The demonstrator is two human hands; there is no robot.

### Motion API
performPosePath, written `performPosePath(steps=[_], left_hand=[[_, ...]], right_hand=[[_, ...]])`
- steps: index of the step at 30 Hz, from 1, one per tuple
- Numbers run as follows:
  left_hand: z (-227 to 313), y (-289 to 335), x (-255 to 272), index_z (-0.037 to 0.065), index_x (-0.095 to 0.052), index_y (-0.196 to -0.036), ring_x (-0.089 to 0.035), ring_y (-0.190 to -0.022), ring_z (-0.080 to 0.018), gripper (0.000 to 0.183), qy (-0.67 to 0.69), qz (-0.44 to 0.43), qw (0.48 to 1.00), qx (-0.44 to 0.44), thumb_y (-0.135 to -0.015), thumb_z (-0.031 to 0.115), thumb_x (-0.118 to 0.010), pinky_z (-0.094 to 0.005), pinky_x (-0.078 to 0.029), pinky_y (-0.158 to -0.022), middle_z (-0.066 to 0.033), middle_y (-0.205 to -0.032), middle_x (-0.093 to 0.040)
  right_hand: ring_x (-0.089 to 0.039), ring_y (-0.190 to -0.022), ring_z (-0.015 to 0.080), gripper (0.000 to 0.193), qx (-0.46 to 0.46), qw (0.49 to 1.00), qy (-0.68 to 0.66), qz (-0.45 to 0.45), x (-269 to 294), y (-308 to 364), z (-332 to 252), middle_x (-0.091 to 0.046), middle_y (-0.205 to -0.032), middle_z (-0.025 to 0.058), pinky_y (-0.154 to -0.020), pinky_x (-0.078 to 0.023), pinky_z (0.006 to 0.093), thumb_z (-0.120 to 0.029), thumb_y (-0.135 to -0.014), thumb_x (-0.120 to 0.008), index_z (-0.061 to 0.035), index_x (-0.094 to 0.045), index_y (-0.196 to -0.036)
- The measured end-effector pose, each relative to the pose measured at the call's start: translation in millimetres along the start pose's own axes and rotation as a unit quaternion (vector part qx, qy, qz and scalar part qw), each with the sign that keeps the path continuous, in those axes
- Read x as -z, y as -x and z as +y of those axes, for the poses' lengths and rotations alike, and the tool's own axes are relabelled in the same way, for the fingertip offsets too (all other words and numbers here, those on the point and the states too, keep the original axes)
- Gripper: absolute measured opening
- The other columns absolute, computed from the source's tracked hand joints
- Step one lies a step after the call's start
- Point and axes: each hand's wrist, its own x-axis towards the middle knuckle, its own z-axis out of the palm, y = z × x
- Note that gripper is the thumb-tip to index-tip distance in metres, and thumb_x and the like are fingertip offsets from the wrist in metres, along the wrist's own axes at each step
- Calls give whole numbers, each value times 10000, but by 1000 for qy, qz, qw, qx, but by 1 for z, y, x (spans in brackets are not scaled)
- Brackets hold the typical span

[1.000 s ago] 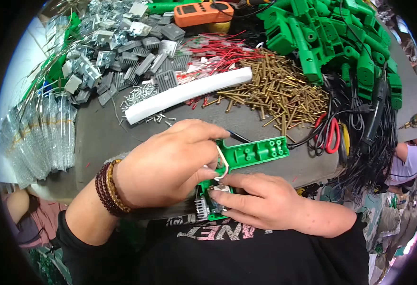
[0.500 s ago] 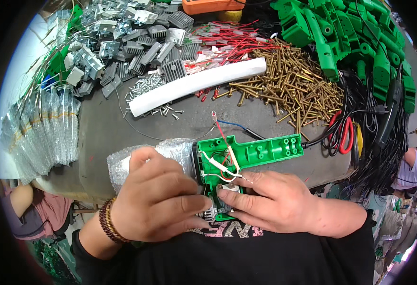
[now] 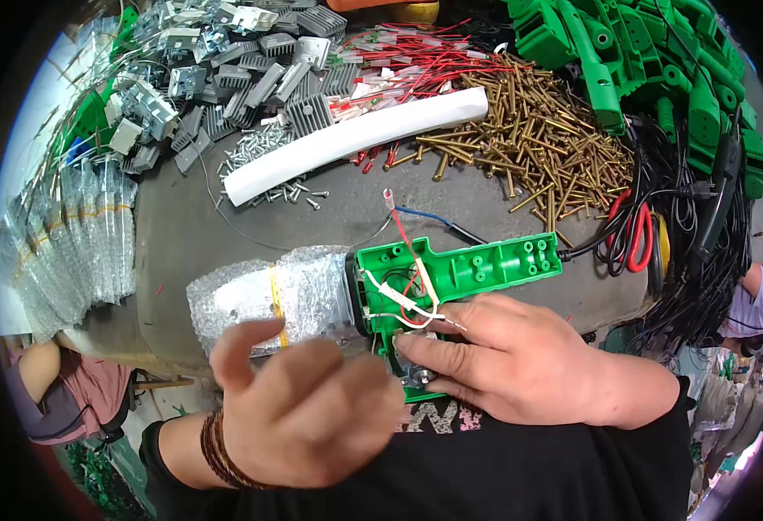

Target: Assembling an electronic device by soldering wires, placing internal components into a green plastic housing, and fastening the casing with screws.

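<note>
A green plastic tool housing half (image 3: 494, 267) lies open-side up before me. A black collar and a bubble-wrapped front end (image 3: 316, 291) with a yellow band extend from its left. My right hand (image 3: 494, 352) grips the housing's near part, thumb pressed by a small metal part (image 3: 416, 375) seated there and partly covered. White sleeved wires (image 3: 403, 300) loop inside the housing; a red wire (image 3: 403, 227) with a crimped terminal rises past its far edge. My left hand (image 3: 312, 408) is off the housing, near its left side, thumb raised and fingers bent; motion blurs them and hides their tips.
Across the back lie grey heat sinks (image 3: 312, 113), silver screws (image 3: 264, 148), red wires (image 3: 416, 56), brass-coloured screws (image 3: 546, 130) and green housings (image 3: 633, 52). A white tube (image 3: 355, 143) lies before them. Bubble-wrapped pieces (image 3: 69, 243) stand left; red-handled scissors (image 3: 640, 234) and black cables (image 3: 703, 278) right.
My left hand has drawn back from the housing, down toward me, uncovering the wrapped front end and its yellow band. My right hand stays on the housing. The view has shifted slightly.
</note>
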Motion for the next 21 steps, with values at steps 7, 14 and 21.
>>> performPosePath(steps=[7,14,21], left_hand=[[9,-6,-10,198,-704,-816,-565,-827,-175,191,-20,26,999,-14,-625,192,-708,-537,-328,-935,51,-985,-631],[4,-10,-28,188,-674,-827,-562,-829,-232,178,116,32,993,14,-671,231,-750,-453,-354,-829,12,-929,-638],[-12,-6,-18,134,-686,-949,-554,-939,-252,442,171,21,985,-16,-642,379,-888,-420,-409,-827,-61,-1088,-613]], right_hand=[[-623,-926,264,450,-3,999,-15,33,-5,-1,-3,-593,-1064,104,-711,-565,354,-141,-799,-734,-58,-654,-1234],[-601,-900,246,422,-3,998,3,63,-11,0,-3,-570,-1008,84,-699,-553,336,-133,-770,-708,-13,-661,-1172],[-602,-917,267,463,9,997,7,74,-16,5,3,-576,-1049,94,-730,-558,340,-139,-774,-733,-48,-641,-1218]])
